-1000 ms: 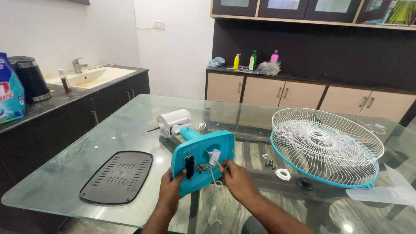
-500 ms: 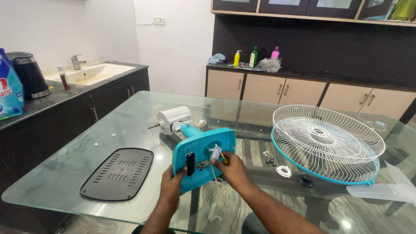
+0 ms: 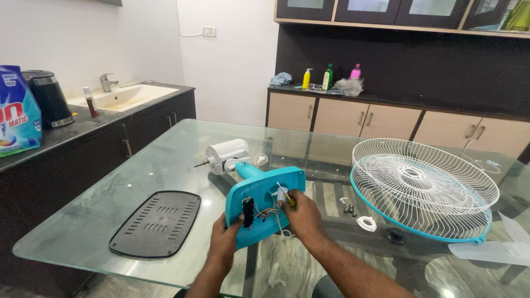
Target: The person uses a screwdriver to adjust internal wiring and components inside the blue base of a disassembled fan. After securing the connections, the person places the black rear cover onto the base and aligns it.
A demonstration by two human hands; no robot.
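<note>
Tilting up from the glass table (image 3: 138, 165), the teal fan base (image 3: 264, 205) is gripped at its lower left edge by the left hand (image 3: 225, 243), while the right hand (image 3: 301, 214) pinches a small tool at its wiring.

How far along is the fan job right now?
Done: the grille is off and lies on the table, the black base cover beside it. In hand: the left hand steadies the teal base while the right hand works at its wiring. Left: the motor is still joined to the base.
</note>
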